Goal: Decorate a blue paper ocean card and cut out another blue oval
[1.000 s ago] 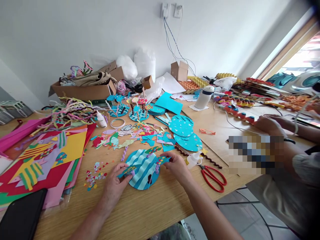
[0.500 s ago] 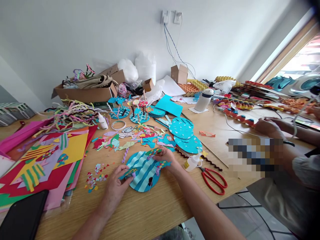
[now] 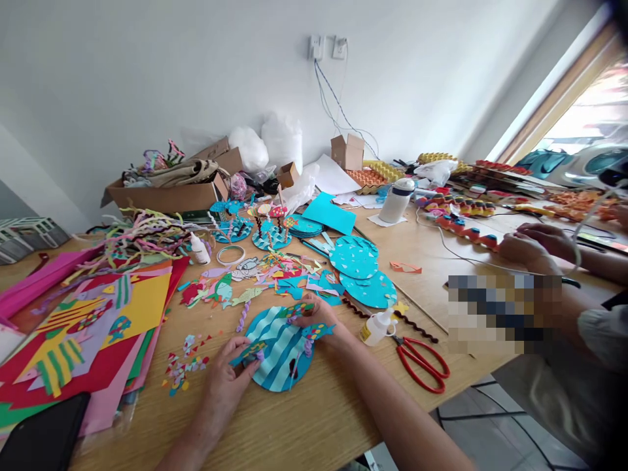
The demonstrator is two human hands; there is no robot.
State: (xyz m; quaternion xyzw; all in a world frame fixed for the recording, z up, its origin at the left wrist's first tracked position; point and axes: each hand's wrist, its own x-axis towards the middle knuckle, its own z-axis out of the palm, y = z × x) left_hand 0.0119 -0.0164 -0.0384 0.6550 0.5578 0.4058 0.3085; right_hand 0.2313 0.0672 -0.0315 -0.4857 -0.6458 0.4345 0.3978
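A round blue disc [image 3: 275, 369] with pale wavy stripes lies on the table in front of me, with paper fish standing on purple twisted stems. My left hand [image 3: 230, 373] pinches a patterned paper fish [image 3: 251, 352] at the disc's left side. At the top right, my right hand [image 3: 318, 318] has its fingers closed on a green spotted paper fish [image 3: 296, 310]; some fingertips are hidden. Just beside that hand is a blue fish with coloured dots [image 3: 318, 332]. A dark brown spot [image 3: 293, 367] sits low on the disc.
Glue bottle [image 3: 377, 328] and red-handled scissors [image 3: 422, 363] lie to the right. Paper scraps [image 3: 186, 366], coloured sheets [image 3: 142, 288] and a phone [image 3: 44, 432] are on the left. Blue discs [image 3: 354, 257] lie behind. At far right, another person's hands [image 3: 530, 252] are near painted egg-carton strips.
The view has tilted slightly, so most things sit a little lower in the picture. Both hands keep their places on the fish, with hardly any movement.
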